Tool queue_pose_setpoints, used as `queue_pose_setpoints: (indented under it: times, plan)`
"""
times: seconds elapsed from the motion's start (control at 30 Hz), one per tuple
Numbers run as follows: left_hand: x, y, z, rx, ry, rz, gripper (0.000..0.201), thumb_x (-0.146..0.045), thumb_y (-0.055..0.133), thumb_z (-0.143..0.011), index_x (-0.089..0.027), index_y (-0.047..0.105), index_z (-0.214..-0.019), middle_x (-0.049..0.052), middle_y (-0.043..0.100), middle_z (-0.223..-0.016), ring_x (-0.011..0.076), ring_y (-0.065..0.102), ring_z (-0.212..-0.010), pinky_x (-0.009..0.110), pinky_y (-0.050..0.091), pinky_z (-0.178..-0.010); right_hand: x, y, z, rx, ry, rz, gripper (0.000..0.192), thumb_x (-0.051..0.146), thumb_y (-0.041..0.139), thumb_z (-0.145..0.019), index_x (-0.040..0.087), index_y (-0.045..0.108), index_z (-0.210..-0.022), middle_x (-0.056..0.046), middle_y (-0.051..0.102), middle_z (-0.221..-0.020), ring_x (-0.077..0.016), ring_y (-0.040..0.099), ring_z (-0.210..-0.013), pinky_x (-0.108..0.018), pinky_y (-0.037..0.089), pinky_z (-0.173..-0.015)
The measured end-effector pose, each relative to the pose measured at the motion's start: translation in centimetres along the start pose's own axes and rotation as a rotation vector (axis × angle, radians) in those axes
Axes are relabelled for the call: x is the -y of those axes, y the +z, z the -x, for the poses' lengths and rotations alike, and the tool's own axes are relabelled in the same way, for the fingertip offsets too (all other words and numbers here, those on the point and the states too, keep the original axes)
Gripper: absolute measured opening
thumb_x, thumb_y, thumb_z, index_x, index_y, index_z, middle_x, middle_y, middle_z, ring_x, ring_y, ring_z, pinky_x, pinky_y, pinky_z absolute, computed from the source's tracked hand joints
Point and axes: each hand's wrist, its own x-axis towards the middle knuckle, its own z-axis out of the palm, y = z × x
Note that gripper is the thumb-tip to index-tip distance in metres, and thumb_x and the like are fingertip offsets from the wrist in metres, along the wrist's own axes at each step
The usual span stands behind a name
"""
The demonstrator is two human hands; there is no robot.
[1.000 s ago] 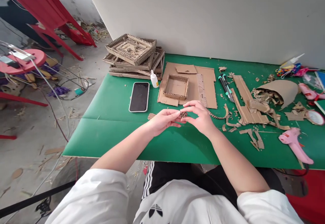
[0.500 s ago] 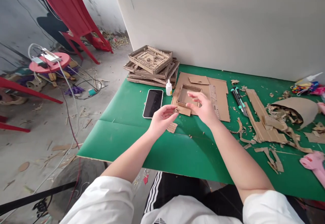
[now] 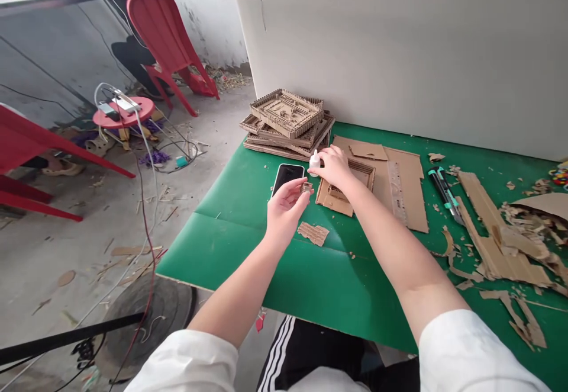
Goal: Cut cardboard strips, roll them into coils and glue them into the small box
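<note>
My left hand (image 3: pixel 285 209) is raised over the green table (image 3: pixel 248 244) and pinches a small rolled cardboard piece (image 3: pixel 306 188) between thumb and fingertips. My right hand (image 3: pixel 333 167) is stretched forward and closes around a small white glue bottle (image 3: pixel 315 161) that stands beside a black phone (image 3: pixel 288 178). Just right of the bottle lies a shallow open cardboard box (image 3: pixel 355 180) on a flat cardboard sheet (image 3: pixel 402 188). A torn corrugated scrap (image 3: pixel 313 233) lies on the table below my left hand.
A stack of finished cardboard trays (image 3: pixel 287 121) sits at the table's far left corner against a white wall. A ruler (image 3: pixel 395 183), utility knives (image 3: pixel 445 186) and several cardboard strips and offcuts (image 3: pixel 497 238) lie to the right. Red chairs (image 3: pixel 164 37), a stool and cables occupy the floor at left.
My right hand let go of the rolled piece and reached forward to the glue bottle. My left hand kept the piece and lifted. The view swung left.
</note>
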Motion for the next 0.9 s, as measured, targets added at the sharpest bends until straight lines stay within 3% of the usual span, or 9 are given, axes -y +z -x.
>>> queue_pose_setpoints:
  times: [0.1, 0.17, 0.23, 0.37, 0.47, 0.57, 0.67, 0.77, 0.9]
  plan:
    - [-0.1, -0.1, 0.0, -0.013, -0.01, 0.011, 0.032, -0.035, 0.071, -0.074, -0.019, 0.065, -0.101, 0.004, 0.07, -0.091, 0.0151, 0.068, -0.085, 0.023, 0.054, -0.069, 0.5, -0.2, 0.6, -0.008, 0.005, -0.141, 0.037, 0.045, 0.054, -0.084, 0.014, 0.059, -0.104, -0.016, 0.063, -0.114, -0.0294, 0.052, -0.117, -0.05, 0.037, -0.101]
    - [0.0, -0.1, 0.1, -0.026, -0.013, 0.024, 0.032, -0.034, 0.073, -0.073, -0.019, 0.066, -0.099, 0.003, 0.069, -0.088, 0.0139, 0.068, -0.081, 0.022, 0.054, -0.067, 0.5, -1.2, 2.0, -0.087, 0.004, -0.352, 0.04, 0.047, 0.046, -0.089, 0.016, 0.05, -0.113, -0.012, 0.064, -0.107, -0.022, 0.061, -0.095, -0.041, 0.049, -0.086]
    - [0.0, 0.0, 0.1, -0.032, -0.029, 0.037, 0.032, -0.035, 0.075, -0.071, -0.018, 0.066, -0.096, 0.002, 0.069, -0.084, 0.0128, 0.067, -0.077, 0.021, 0.053, -0.065, 0.3, -2.9, 4.0, -0.186, -0.05, -0.488, 0.041, 0.048, 0.044, -0.09, 0.018, 0.046, -0.116, -0.009, 0.062, -0.104, -0.0172, 0.061, -0.087, -0.034, 0.052, -0.076]
    - [0.2, 0.4, 0.4, -0.009, -0.066, 0.051, 0.032, -0.036, 0.077, -0.068, -0.017, 0.067, -0.092, 0.001, 0.068, -0.079, 0.0115, 0.065, -0.073, 0.02, 0.053, -0.062, -0.3, -7.3, 8.0, -0.162, -0.048, -0.586, 0.05, 0.051, 0.052, -0.085, 0.027, 0.044, -0.128, -0.001, 0.062, -0.089, -0.0111, 0.057, -0.065, -0.024, 0.048, -0.053]
    - [0.6, 0.7, 0.7, 0.027, -0.105, 0.054, 0.031, -0.036, 0.077, -0.067, -0.018, 0.068, -0.091, 0.001, 0.069, -0.079, 0.0113, 0.065, -0.073, 0.02, 0.053, -0.061, -0.3, -10.2, 9.7, -0.287, -0.068, -0.674, 0.043, 0.048, 0.063, -0.079, 0.03, 0.053, -0.117, 0.002, 0.06, -0.077, -0.0078, 0.049, -0.053, -0.021, 0.039, -0.043]
    - [0.9, 1.2, 1.2, 0.062, -0.174, 0.029, 0.032, -0.036, 0.078, -0.065, -0.017, 0.069, -0.09, 0.001, 0.068, -0.074, 0.0114, 0.064, -0.07, 0.02, 0.052, -0.06, 0.1, -11.9, 10.5, -0.417, -0.145, -0.696, 0.03, 0.04, 0.075, -0.069, 0.028, 0.062, -0.093, 0.003, 0.062, -0.077, -0.0064, 0.046, -0.051, -0.021, 0.035, -0.041]
    - [1.1, 1.6, 1.6, 0.092, -0.21, 0.01, 0.032, -0.035, 0.079, -0.065, -0.017, 0.069, -0.09, 0.001, 0.068, -0.075, 0.0111, 0.064, -0.07, 0.02, 0.052, -0.063, 0.7, -12.6, 10.8, -0.393, -0.252, -0.694, 0.024, 0.035, 0.079, -0.064, 0.027, 0.066, -0.083, 0.002, 0.067, -0.084, -0.0111, 0.058, -0.066, -0.025, 0.046, -0.051]
    - [1.2, 2.0, 2.0, 0.124, -0.221, 0.008, 0.032, -0.034, 0.078, -0.065, -0.016, 0.069, -0.09, 0.002, 0.068, -0.077, 0.011, 0.063, -0.072, 0.021, 0.052, -0.065, 1.6, -12.1, 11.1, -0.34, -0.284, -0.712, 0.021, 0.038, 0.078, -0.066, 0.026, 0.066, -0.079, 0.003, 0.067, -0.076, -0.0108, 0.057, -0.061, -0.026, 0.045, -0.049]
    - [1.7, 2.2, 2.1, 0.163, -0.219, 0.003, 0.032, -0.036, 0.079, -0.066, -0.016, 0.07, -0.089, 0.002, 0.068, -0.079, 0.0109, 0.062, -0.071, 0.022, 0.052, -0.067, 2.8, -10.3, 11.5, -0.491, -0.244, -0.542, 0.028, 0.046, 0.077, -0.064, 0.025, 0.059, -0.065, 0.003, 0.061, -0.061, -0.0107, 0.053, -0.055, -0.027, 0.043, -0.048]
